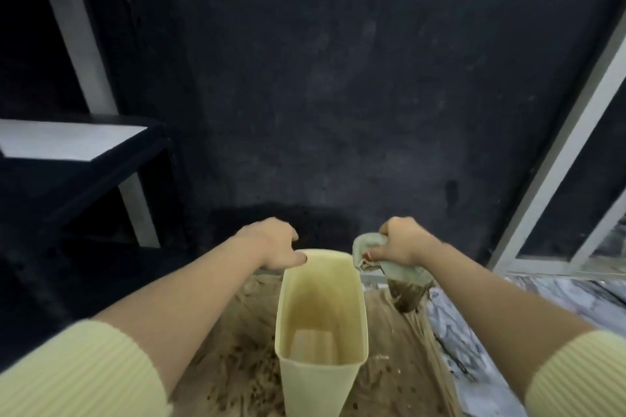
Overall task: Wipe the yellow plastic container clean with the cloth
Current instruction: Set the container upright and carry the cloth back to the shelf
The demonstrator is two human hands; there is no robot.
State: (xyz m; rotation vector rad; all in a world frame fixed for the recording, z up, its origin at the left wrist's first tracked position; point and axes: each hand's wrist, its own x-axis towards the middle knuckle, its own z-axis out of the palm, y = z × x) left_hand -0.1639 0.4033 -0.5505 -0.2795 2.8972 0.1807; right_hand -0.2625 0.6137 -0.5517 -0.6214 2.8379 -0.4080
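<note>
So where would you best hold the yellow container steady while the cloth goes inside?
At the far rim, from the left. The yellow container stands upright with its mouth open, tall and narrow, so pinching the rim steadies it. The left hand already grips that far-left corner, leaving the opening free for the right hand holding the cloth.
</note>
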